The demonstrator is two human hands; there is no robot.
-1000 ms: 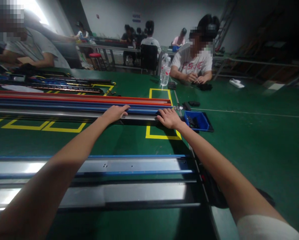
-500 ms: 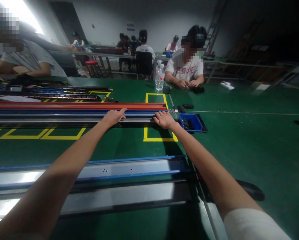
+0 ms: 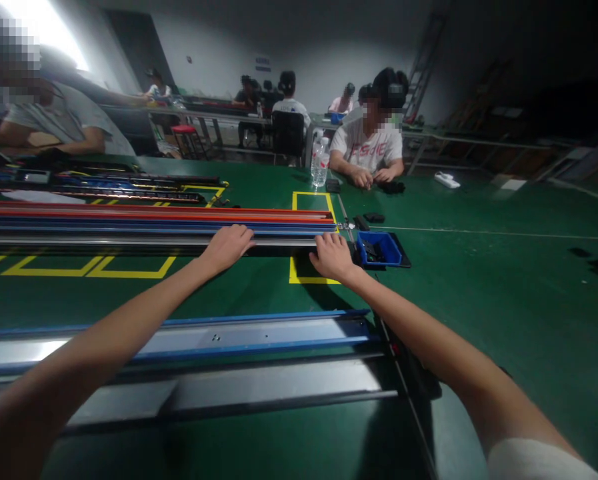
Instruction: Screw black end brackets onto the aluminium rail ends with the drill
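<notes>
Both arms reach forward over the green table to a bundle of long metal rails. My left hand [image 3: 227, 247] is curled over the nearest rail, a black and silver one [image 3: 283, 243], with its fingertips hidden behind it. Farther right, my right hand [image 3: 333, 256] is closed over the same rail near its right end, thumb on the near side. Directly behind it lie a blue rail [image 3: 299, 227] and a red-orange rail [image 3: 279, 215], side by side. A blue bin [image 3: 379, 249] with small dark parts stands just right of my right hand.
Closer to me lie a blue-edged channel [image 3: 299, 330] and a dark-edged channel [image 3: 279, 387]. Yellow tape [image 3: 313, 280] marks the table. Water bottles [image 3: 320, 163] stand beyond the rails. Across the table a person [image 3: 366, 143] handles something dark; another person [image 3: 73, 127] sits far left.
My left hand has turned from thumb-up to lie over the front rail, and my right hand has shifted slightly toward me. The view has tilted a little.
</notes>
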